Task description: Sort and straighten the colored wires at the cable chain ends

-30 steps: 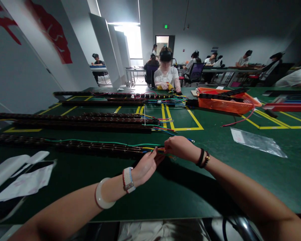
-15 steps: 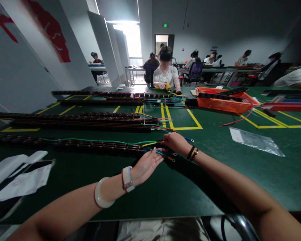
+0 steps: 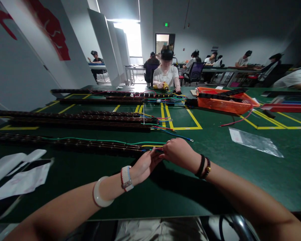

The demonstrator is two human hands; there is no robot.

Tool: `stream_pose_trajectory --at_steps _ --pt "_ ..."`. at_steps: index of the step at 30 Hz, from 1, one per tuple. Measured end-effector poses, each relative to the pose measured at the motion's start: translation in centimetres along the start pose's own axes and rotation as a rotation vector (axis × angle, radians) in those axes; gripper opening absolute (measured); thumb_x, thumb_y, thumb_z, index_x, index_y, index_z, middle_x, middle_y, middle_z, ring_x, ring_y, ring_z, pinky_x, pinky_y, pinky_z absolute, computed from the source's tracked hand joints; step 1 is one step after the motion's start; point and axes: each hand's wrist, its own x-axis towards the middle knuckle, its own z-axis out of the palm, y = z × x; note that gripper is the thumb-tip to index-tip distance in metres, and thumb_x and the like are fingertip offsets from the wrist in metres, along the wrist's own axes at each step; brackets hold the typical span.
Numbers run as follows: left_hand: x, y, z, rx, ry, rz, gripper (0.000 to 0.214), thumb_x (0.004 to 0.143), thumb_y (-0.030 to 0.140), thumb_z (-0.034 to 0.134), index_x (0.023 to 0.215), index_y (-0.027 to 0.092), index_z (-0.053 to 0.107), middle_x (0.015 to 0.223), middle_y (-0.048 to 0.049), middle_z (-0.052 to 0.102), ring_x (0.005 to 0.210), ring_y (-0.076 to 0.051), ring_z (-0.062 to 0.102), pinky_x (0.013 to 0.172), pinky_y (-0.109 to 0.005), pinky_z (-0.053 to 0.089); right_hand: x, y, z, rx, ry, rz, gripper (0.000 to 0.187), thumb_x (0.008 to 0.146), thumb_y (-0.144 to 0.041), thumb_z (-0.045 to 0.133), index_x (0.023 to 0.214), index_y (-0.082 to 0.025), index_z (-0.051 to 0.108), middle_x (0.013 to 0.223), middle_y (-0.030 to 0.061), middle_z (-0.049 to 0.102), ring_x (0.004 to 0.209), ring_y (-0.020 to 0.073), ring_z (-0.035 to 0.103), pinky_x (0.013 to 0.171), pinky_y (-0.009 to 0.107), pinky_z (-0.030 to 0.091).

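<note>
A long black cable chain (image 3: 110,150) lies across the green table, with thin wires coming out of its right end. At that end my left hand (image 3: 143,166), wearing a watch and a pale bangle, is closed around the wires. My right hand (image 3: 180,154) meets its fingertips, pinching wires, though exactly which ones is hidden. A yellow wire (image 3: 150,146) runs in under my right fingers. Along the chain's far side lies a green wire (image 3: 85,139), its end also near my right hand. The wires' ring terminals are covered by my right hand.
More cable chains (image 3: 90,122) lie beyond, one with a blue wire (image 3: 183,136) ending in a ring terminal. An orange bin (image 3: 220,105) and a plastic bag (image 3: 256,142) are on the right. White papers (image 3: 25,180) lie at left. A person (image 3: 165,72) opposite holds a yellow tool.
My right hand has come nearer and down onto my left fingertips, covering the wire ends that showed before. My left hand has closed more around the wires.
</note>
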Motion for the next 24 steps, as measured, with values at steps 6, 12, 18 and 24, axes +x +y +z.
stream_pose_trajectory --at_steps 6,12,18,24 --pt "0.0 0.0 0.1 -0.005 -0.016 0.019 0.021 0.090 0.018 0.048 0.083 0.012 0.067 0.091 -0.0076 0.070 0.087 -0.015 0.064 0.098 -0.033 0.043 0.0 -1.4 1.7 -0.057 -0.003 0.048 0.016 0.083 -0.023 0.055 0.083 -0.014 0.068 0.082 0.0128 0.069 0.077 0.0245 0.065 0.065 0.031 0.043" --pt "0.2 -0.2 0.0 -0.018 -0.029 0.034 0.019 0.090 0.019 0.049 0.088 0.012 0.066 0.098 -0.0088 0.070 0.096 -0.016 0.063 0.100 -0.034 0.042 0.3 -1.1 2.2 -0.034 -0.001 0.013 0.017 0.084 -0.016 0.050 0.084 -0.013 0.067 0.086 0.0132 0.068 0.076 0.0218 0.064 0.065 0.029 0.041" --pt "-0.1 -0.1 -0.3 0.023 -0.063 0.034 0.027 0.089 0.030 0.049 0.086 0.010 0.066 0.089 -0.0102 0.070 0.086 -0.018 0.065 0.097 -0.036 0.043 0.5 0.4 0.5 -0.022 0.115 0.115 0.021 0.088 -0.030 0.050 0.086 -0.013 0.063 0.085 0.0129 0.068 0.083 0.0225 0.064 0.074 0.031 0.040" --pt "-0.5 0.1 -0.1 0.065 -0.100 0.035 0.029 0.091 0.031 0.046 0.079 0.011 0.064 0.080 -0.0100 0.069 0.084 -0.019 0.065 0.092 -0.038 0.046 1.8 1.5 1.4 0.010 0.050 0.182 0.024 0.088 -0.034 0.052 0.083 -0.014 0.064 0.080 0.0113 0.070 0.079 0.0228 0.067 0.072 0.031 0.042"
